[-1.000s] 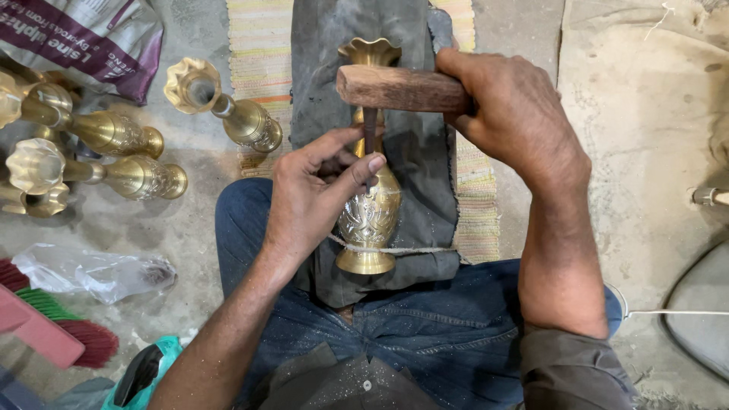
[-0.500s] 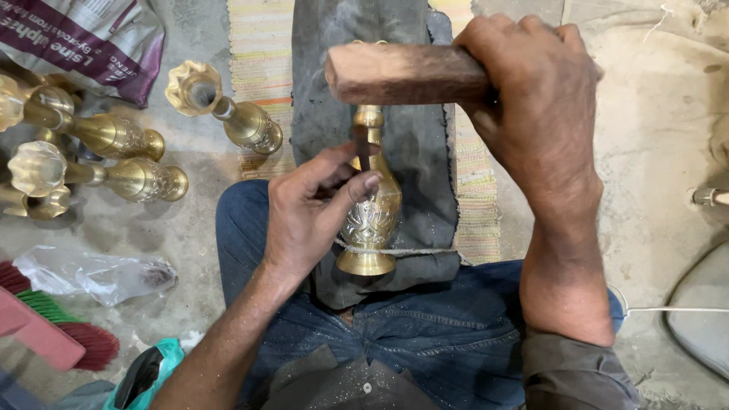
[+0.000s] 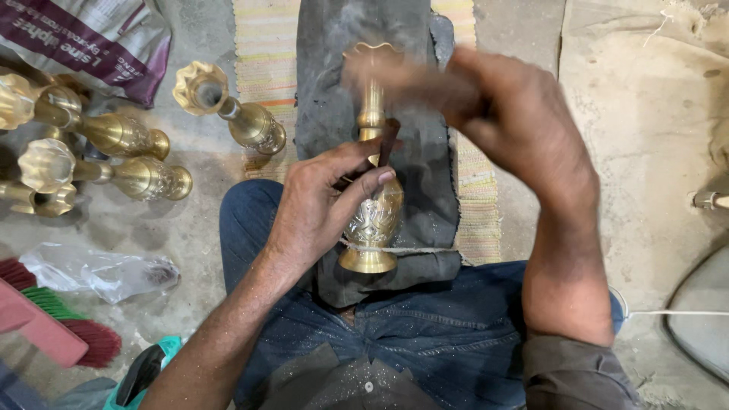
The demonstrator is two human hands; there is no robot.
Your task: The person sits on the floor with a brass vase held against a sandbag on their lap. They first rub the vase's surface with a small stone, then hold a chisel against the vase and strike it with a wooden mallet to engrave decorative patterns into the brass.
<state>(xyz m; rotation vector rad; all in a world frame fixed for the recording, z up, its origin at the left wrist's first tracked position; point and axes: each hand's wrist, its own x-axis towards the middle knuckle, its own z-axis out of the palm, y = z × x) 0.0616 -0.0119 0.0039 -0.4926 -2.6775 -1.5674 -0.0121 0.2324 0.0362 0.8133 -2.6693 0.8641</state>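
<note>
Brass vase (image 3: 373,209) lying on dark cloth (image 3: 342,91) over lap, flared mouth away from person, cord across its foot. Left hand (image 3: 319,205) clamped on thin dark chisel (image 3: 387,143), tip against vase neck. Right hand (image 3: 501,114) motion-blurred above vase mouth, closed around blurred wooden mallet (image 3: 380,76). More brass vases (image 3: 129,137) lying on floor (image 3: 190,220) at left.

Soft, even daylight fills the scene — shadows are faint and short. The right hand (image 3: 516,114) is smeared by heavy motion blur, while the left hand (image 3: 323,205) and brass vase (image 3: 372,212) stay sharp — small glints mark the brass.
</note>
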